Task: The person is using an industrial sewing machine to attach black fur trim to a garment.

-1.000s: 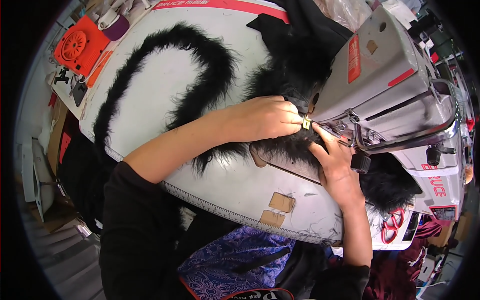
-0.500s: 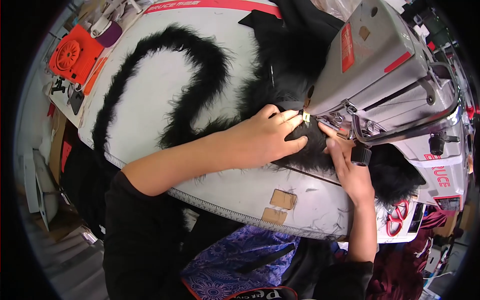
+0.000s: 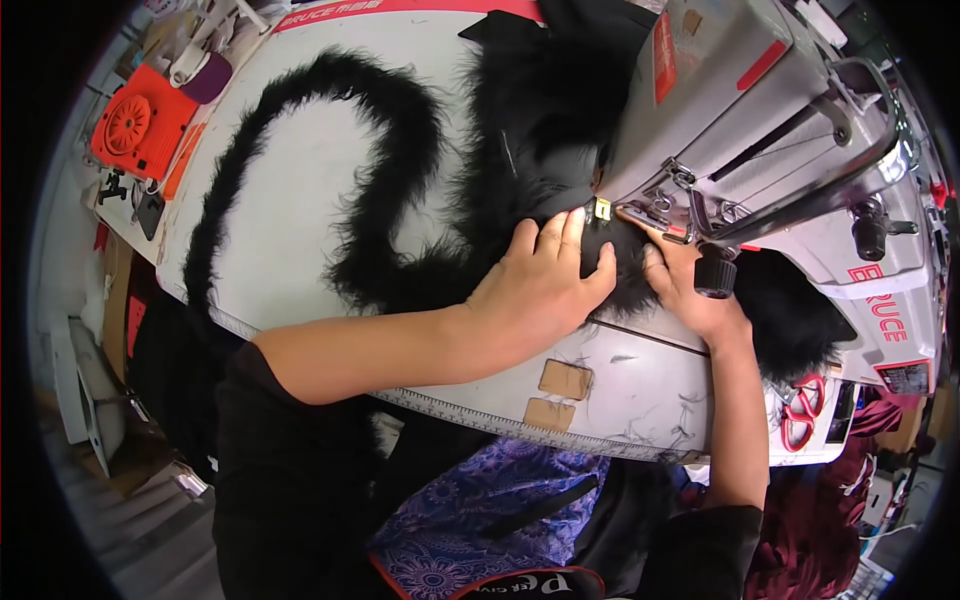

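Note:
My left hand (image 3: pixel 540 280) lies on black fabric (image 3: pixel 612 240) with its fingers stretched out toward the needle area of a white sewing machine (image 3: pixel 715 100). To the right of the needle area, my right hand (image 3: pixel 695 290) rests on the same fabric, forefinger and thumb apart, its other fingers partly hidden. A small yellow piece (image 3: pixel 602 210) shows by the presser foot, just beyond my left fingertips. Fluffy black trim (image 3: pixel 405 150) runs off the fabric in a loop across the left of the table. The needle tip is too small to make out.
A ruler tape (image 3: pixel 480 412) runs along the near edge of the white table (image 3: pixel 290 190). Two brown patches (image 3: pixel 565 380) and loose fibres lie near it. Red-handled scissors (image 3: pixel 802 410) are at the right; an orange fan-like device (image 3: pixel 130 125) stands at far left.
My left hand has drawn back slightly toward me, and its fingers have straightened on the fabric. The whole view has shifted a little, moving the machine leftward in the picture.

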